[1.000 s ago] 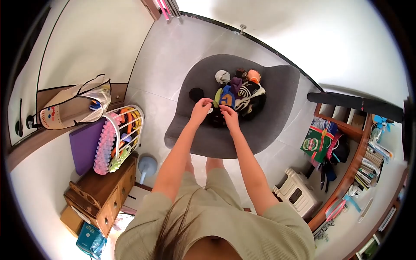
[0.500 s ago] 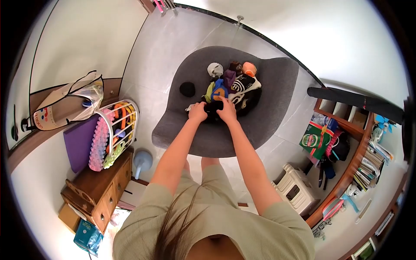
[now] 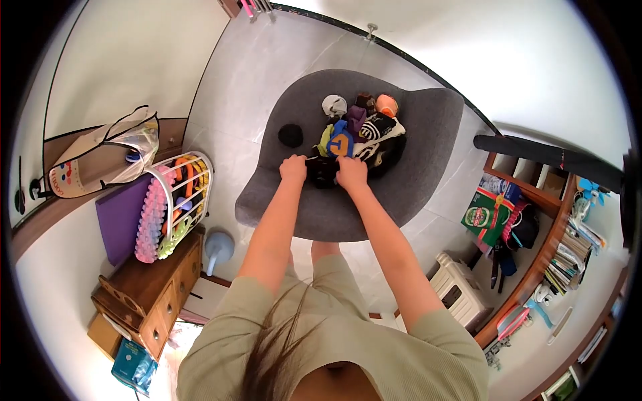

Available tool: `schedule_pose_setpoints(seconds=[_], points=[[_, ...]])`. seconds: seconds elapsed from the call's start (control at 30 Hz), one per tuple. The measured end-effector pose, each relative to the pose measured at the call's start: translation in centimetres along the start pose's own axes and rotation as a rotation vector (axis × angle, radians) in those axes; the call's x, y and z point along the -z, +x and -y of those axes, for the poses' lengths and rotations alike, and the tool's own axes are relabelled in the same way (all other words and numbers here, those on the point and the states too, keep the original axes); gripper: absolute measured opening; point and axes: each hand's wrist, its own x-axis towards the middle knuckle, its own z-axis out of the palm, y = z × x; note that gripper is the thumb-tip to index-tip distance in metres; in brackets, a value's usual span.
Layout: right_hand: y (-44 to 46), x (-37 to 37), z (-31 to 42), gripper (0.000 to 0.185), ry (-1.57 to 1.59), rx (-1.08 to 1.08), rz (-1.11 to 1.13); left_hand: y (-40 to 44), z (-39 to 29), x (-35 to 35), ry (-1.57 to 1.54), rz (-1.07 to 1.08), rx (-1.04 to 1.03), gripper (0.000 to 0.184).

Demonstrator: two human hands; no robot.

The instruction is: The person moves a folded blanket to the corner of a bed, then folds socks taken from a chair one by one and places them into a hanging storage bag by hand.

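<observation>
A pile of socks lies on a grey upholstered chair (image 3: pixel 414 174). Stretched between my hands is a black sock (image 3: pixel 324 171). My left hand (image 3: pixel 293 168) grips its left side with curled fingers, and my right hand (image 3: pixel 351 174) is closed on its right side. Just beyond sits a blue sock (image 3: pixel 341 142) with an orange patch, beside a purple sock (image 3: pixel 356 120) and a black-and-white striped sock (image 3: pixel 378 127). Rolled balls stand at the back: a grey one (image 3: pixel 334 105), a brown one (image 3: pixel 366 101) and an orange one (image 3: pixel 386 105). Apart at left rests a black ball (image 3: pixel 290 136).
On the left are a white rack (image 3: pixel 208 175) with massage rollers, a clear bag (image 3: pixel 134 144) and a wooden drawer cabinet (image 3: pixel 150 294). At right stand a beige pet-carrier-like box (image 3: pixel 459 292) and a wooden shelf (image 3: pixel 535 281) with books and bags.
My hands have moved apart, the left one shifting left and slightly up. Their fingers, earlier spread around the black sock, are now curled closed at its sides.
</observation>
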Motion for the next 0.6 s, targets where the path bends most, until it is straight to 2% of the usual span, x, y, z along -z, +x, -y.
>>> schedule_pose_setpoints(seconds=[0.03, 0.07, 0.17, 0.27, 0.3, 0.33, 0.4, 0.43, 0.53, 0.6], points=[[0.1, 1.1, 0.0, 0.024, 0.073, -0.036, -0.03, 0.2, 0.3, 0.3, -0.072, -0.017, 0.001, 0.022], [0.2, 2.2, -0.1, 0.027, 0.168, -0.109, 0.051, 0.3, 0.6, 0.5, -0.142, -0.034, 0.002, 0.023], [-0.2, 4.1, -0.8, 0.035, 0.437, -0.261, 0.002, -1.2, -0.5, 5.8, -0.269, 0.031, 0.078, 0.03], [0.9, 0.5, -3.9, 0.038, 1.057, -0.246, -0.092, 0.3, 2.3, 4.4, -0.471, -0.067, 0.032, 0.048], [0.5, 2.1, -3.5, 0.037, 1.208, -0.273, -0.095, 0.7, 3.3, 5.0, -0.801, 0.205, 0.025, 0.045], [-0.1, 4.1, -2.5, 0.034, 1.292, -0.363, -0.102, 0.0, 3.0, 6.3, -0.972, 0.225, 0.082, 0.041], [-0.9, 7.3, -0.4, 0.032, 1.769, -0.501, 0.019, -2.7, 1.7, 10.5, -1.315, 0.26, 0.199, 0.034], [-1.3, 8.8, 0.7, 0.036, 1.847, -0.47, 0.028, -3.4, 1.7, 11.4, -1.44, 0.252, 0.185, 0.028], [-1.1, 9.3, 3.3, 0.04, 1.818, -0.343, -0.001, -4.5, 3.0, 12.8, -1.639, 0.191, 0.226, 0.03], [-1.1, 11.0, 5.6, 0.043, 1.653, -0.329, 0.046, -5.1, 3.8, 13.5, -1.859, 0.148, 0.176, 0.028]])
